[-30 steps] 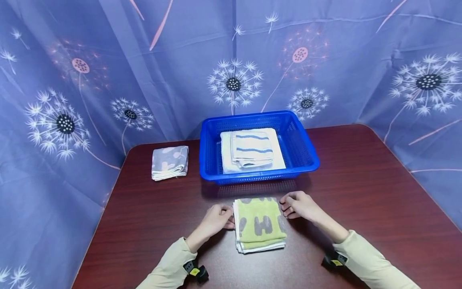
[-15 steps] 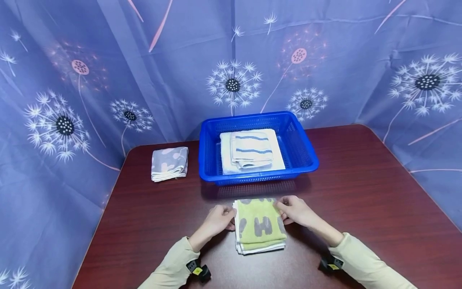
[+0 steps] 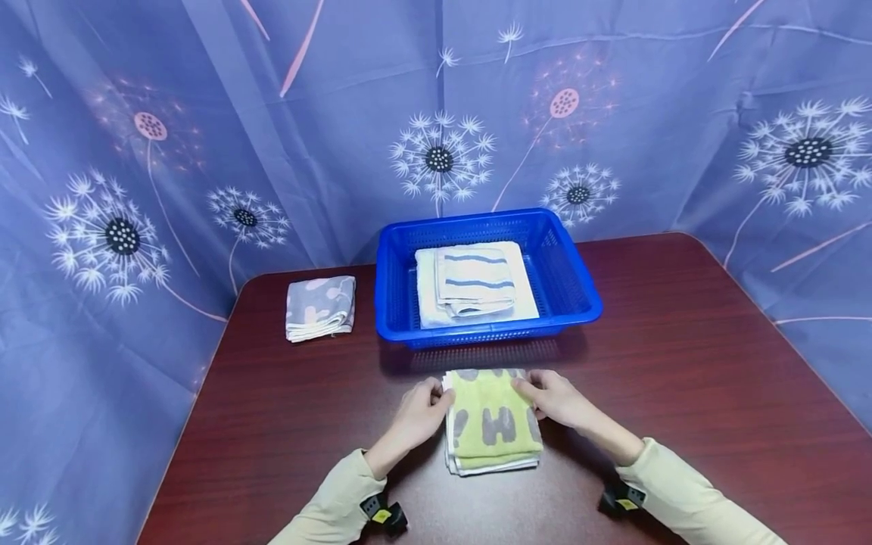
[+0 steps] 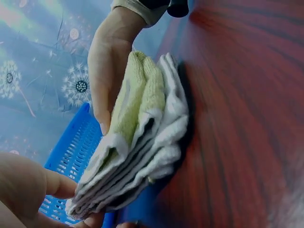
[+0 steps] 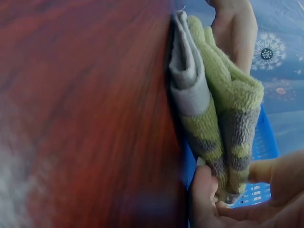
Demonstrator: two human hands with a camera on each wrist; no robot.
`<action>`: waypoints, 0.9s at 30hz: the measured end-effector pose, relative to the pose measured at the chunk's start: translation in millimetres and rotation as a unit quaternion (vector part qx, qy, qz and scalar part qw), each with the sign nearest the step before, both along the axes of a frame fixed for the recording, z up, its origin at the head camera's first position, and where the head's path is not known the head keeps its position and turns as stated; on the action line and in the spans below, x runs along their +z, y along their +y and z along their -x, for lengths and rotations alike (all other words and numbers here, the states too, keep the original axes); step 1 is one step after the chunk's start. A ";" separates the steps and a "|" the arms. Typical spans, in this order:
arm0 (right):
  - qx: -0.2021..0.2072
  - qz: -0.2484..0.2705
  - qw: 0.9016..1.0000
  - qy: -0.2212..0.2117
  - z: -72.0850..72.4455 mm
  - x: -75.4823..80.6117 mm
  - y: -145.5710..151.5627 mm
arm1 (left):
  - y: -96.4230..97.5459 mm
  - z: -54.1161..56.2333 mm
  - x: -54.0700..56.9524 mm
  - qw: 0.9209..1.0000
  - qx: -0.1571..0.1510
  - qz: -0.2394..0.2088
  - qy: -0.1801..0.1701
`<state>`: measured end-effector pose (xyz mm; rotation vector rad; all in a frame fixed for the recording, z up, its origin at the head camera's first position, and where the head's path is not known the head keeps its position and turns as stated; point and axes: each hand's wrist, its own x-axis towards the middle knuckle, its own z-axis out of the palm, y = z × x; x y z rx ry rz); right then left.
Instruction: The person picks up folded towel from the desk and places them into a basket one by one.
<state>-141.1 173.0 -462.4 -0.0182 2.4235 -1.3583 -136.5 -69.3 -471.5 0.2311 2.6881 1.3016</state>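
A folded yellow-green towel (image 3: 493, 424) with grey patches and white edges lies in front of the basket, a hand at each side. My left hand (image 3: 418, 412) pinches its far left part, thumb on top and fingers beneath. On the opposite side my right hand (image 3: 560, 397) grips the far right part the same way. In the left wrist view the left fingers close around the stacked white layers (image 4: 128, 166) at the far end. The right wrist view shows the right thumb and fingers (image 5: 204, 190) on either side of the folded edge.
Behind the towel stands a blue plastic basket (image 3: 589, 306) holding a white towel (image 3: 429, 295) with a blue-striped folded towel (image 3: 477, 280) on top. A grey and pink folded towel (image 3: 320, 306) lies left of it on the dark red table (image 3: 681, 341). A dandelion-print curtain (image 3: 327, 151) hangs behind.
Both hands have moved in from beside the towel and taken hold of its far sides, the right hand first. The towel's far part has shifted slightly away from me.
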 end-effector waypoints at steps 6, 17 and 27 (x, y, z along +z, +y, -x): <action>-0.017 -0.063 0.996 0.058 -0.5 2.1 -4.5 | 1.1 4.0 -0.2 0.999 -0.004 -0.036 -0.027; -0.045 -0.081 0.989 0.111 -0.7 3.4 -13.9 | 13.0 0.4 -7.2 0.997 0.030 -0.067 -0.021; -0.056 -0.098 0.986 0.120 0.1 11.3 -17.4 | 18.9 -0.9 0.0 0.994 0.046 -0.088 -0.039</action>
